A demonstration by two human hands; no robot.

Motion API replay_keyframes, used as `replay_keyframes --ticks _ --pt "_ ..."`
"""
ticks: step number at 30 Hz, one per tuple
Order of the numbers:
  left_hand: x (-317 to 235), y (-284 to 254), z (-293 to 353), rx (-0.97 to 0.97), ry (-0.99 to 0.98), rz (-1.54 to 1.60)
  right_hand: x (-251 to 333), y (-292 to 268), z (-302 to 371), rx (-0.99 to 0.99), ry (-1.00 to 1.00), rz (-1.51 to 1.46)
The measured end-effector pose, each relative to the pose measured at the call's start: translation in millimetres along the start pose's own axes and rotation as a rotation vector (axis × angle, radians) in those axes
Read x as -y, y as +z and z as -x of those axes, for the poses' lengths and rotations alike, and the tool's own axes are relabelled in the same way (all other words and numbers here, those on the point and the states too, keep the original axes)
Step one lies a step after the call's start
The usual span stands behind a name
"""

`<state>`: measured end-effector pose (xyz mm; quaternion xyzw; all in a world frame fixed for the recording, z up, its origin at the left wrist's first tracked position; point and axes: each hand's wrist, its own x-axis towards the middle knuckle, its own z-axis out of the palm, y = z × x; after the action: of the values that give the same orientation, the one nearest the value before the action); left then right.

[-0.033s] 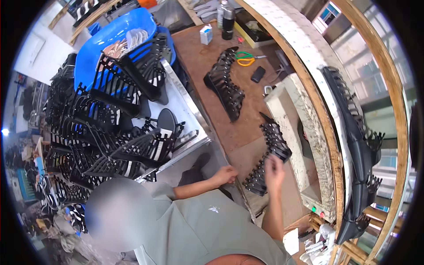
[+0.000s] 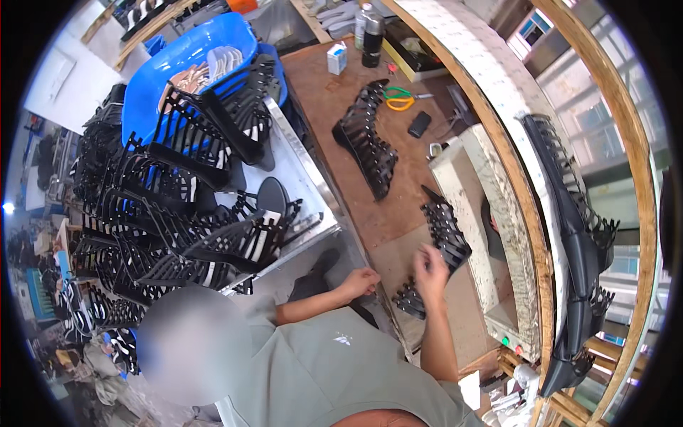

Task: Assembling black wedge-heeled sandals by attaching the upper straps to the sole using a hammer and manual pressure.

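My right hand point(image 2: 431, 273) is over a black strappy sandal upper point(image 2: 448, 233) lying on the bench, covering its middle. Its fingers are bent together, and whatever they pinch is too small to make out. Close to the bench's near edge, my left hand point(image 2: 361, 283) has its fingers curled together, just left of the upper. What it may hold is hidden. Farther back lies a tall black strappy sandal point(image 2: 366, 139), apart from both hands.
On the left, a metal-edged tray point(image 2: 313, 178) bears a heap of black strappy sandals point(image 2: 192, 213) beside a blue basin point(image 2: 142, 92). Scissors point(image 2: 400, 99), a black box-like object point(image 2: 419, 124), a small carton point(image 2: 336, 58) and bottles point(image 2: 372, 44) stand or lie farther back. A worn pale machine housing point(image 2: 491, 178) borders the right.
My right hand has shifted a little left over the sandal upper, covering more of its middle. My left hand has stayed almost where it was. The whole view has moved slightly.
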<state>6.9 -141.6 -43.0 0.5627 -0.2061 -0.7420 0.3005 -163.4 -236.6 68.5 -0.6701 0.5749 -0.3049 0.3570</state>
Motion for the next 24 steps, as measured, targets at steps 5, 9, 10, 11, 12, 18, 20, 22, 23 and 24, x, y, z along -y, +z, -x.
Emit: replay_keyframes --ticks 5,9,10,11,12,18,20,22,23,24 --pt "-17.8 -39.8 14.9 -0.137 0.056 0.239 49.4 125.5 -114.1 -0.040 -0.416 0.397" --pt "-40.3 -50.0 13.4 -0.067 0.147 0.196 9.8 159.3 -214.3 0.166 0.071 0.287" --pt "-49.0 -47.7 9.1 -0.033 0.142 0.183 -26.4 154.1 -238.7 0.294 0.268 0.032" --pt "-49.5 -52.1 7.6 -0.078 0.261 0.204 13.9 152.3 -226.0 0.270 0.211 -0.195" --pt "-56.5 -49.8 4.3 -0.097 0.382 0.210 49.3 134.6 -212.2 0.265 0.216 -0.317" --pt "-143.6 -30.5 -15.8 0.124 0.498 0.873 97.5 33.5 -96.9 0.382 0.408 -0.447" --pt "-132.2 -27.0 -40.7 -0.001 0.396 0.897 94.0 24.5 -53.1 0.257 0.307 -0.242" --pt "-126.2 -12.9 -36.3 -0.222 0.541 0.514 97.0 12.4 -35.7 -0.080 -0.144 0.602" --pt "-124.9 0.7 -21.9 -0.431 0.687 0.125 107.3 6.8 -29.8 -0.061 -0.089 0.544" --pt "-122.3 18.2 -5.4 -0.410 0.739 0.025 117.8 5.7 -26.1 -0.043 -0.035 0.483"
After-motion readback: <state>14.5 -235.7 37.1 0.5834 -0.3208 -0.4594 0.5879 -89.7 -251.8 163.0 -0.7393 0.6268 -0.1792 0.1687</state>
